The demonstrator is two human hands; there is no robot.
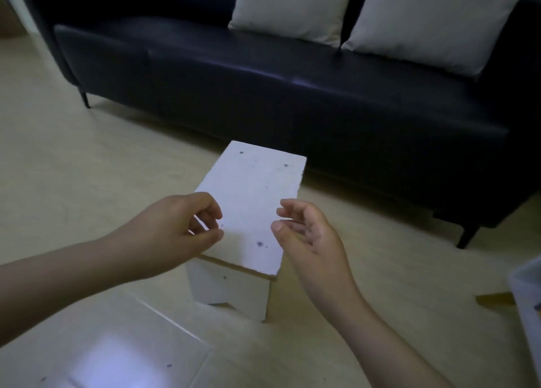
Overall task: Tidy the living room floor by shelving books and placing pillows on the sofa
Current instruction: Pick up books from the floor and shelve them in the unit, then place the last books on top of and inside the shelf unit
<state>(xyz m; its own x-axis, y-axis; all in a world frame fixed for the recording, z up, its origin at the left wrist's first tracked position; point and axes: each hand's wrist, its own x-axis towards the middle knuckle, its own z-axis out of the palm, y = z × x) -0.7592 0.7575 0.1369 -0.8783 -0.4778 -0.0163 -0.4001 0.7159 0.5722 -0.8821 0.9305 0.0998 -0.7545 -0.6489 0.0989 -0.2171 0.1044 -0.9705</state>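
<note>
Two pale pillows lean against the back of the dark sofa [263, 89], one [289, 7] in the middle and one [430, 22] toward the right arm. A small white stool [248, 188] stands on the floor in front of the sofa. My left hand [175, 226] hovers over the stool's near left corner, its fingers loosely curled and holding nothing. Beside the stool's near right corner is my right hand [310, 235], fingers relaxed and empty. No book is in view.
Light floor surrounds the stool. A white surface [102, 352] lies at the bottom left. A pale container's edge [527, 300] shows at the right border, with a brown flat piece [494, 300] beside it. The sofa's thin black legs [468, 235] stand at its corners.
</note>
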